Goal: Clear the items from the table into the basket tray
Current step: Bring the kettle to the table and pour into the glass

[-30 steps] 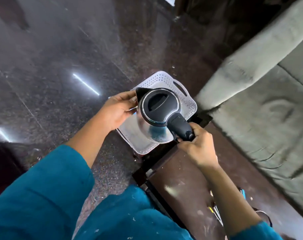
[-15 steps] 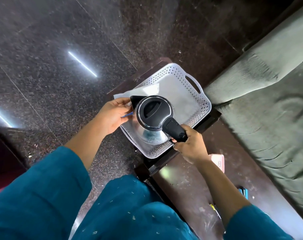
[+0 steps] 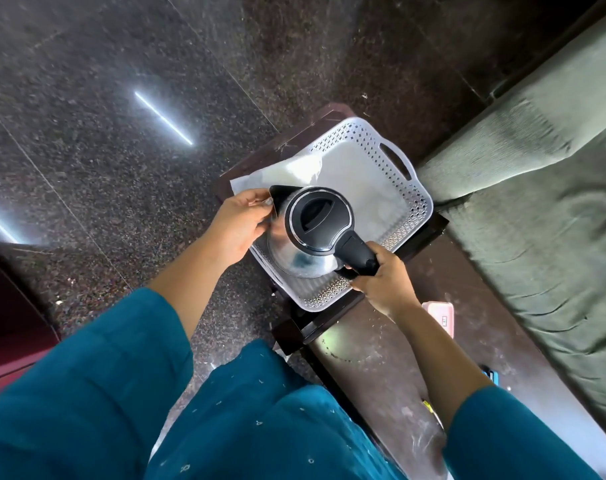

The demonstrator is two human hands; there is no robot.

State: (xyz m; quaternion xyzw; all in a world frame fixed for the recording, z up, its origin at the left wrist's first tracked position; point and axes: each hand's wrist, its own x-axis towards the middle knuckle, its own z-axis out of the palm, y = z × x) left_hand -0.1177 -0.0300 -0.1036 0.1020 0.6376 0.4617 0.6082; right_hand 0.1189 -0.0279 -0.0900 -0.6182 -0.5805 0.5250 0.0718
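Observation:
A steel electric kettle with a black lid and handle sits low in the near end of the white perforated basket tray. My right hand grips the black handle. My left hand presses against the kettle's left side, beside the spout. A white sheet of paper lies in the tray's far left part and sticks out over its rim. The tray rests on a dark wooden table. Whether the kettle's base touches the tray floor cannot be told.
A pink phone lies on the table right of my right wrist; a small blue object lies further along. A green sofa runs along the right. Dark polished floor spreads to the left.
The kettle has gone down into the tray's near end with both hands still on it. My view has shifted, so more of the tray and table shows.

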